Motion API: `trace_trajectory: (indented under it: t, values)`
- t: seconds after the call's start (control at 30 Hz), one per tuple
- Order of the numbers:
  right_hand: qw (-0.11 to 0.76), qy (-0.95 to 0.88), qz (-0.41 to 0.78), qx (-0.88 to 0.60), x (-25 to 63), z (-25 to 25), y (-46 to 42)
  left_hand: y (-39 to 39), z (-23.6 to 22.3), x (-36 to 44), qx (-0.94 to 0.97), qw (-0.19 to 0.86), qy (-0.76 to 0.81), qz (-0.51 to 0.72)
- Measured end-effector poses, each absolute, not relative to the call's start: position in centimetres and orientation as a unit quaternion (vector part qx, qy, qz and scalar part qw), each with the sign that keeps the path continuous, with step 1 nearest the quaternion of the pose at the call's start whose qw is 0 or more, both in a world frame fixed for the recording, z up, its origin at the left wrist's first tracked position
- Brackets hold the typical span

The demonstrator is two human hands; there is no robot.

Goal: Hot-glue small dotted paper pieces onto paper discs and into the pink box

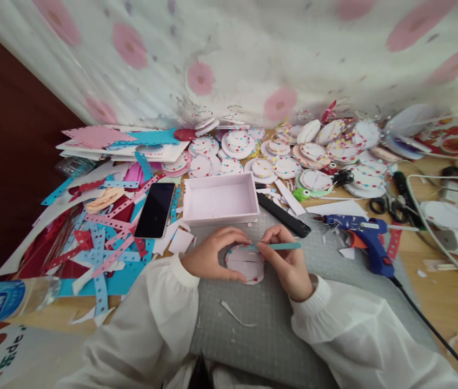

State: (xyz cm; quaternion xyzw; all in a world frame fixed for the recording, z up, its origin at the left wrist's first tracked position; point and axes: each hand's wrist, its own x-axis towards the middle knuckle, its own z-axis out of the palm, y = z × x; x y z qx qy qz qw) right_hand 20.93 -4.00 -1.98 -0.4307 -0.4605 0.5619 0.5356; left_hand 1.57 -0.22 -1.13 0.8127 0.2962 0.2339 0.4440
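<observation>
My left hand (216, 255) curls its thumb and fingers around a small round white paper disc (245, 263). Red and blue dots run along the disc's rim, and a dark slit or line crosses its middle. At the disc's upper right edge, my right hand (287, 259) pinches a slim teal stick-like tool (287, 246), whose tip is hidden by the fingers. Both hands are over a grey cutting mat (249, 329). Just beyond them stands an open white paper box (220, 200).
A blue hot glue gun (358, 229) lies at right, its cord trailing forward. Left are a phone (155, 210), coloured punched paper strips (99, 248) and a plastic bottle (10, 300). Several dotted paper discs (239, 143) crowd the back. A black cutter (283, 215) rests beside the box.
</observation>
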Motion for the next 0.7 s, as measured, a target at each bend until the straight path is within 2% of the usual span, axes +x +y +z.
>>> trace_trajectory:
  t: [0.43,0.7]
  values:
    - [0.516,-0.472,0.559,-0.445,20.85,-1.85,-4.01,-0.14,-1.12,1.57,0.809,0.449,0.297,0.234]
    - [0.575,-0.435,0.541,-0.434,21.25,-2.06,-4.16,-0.07,-1.19,1.54,0.813,0.446,0.296,0.23]
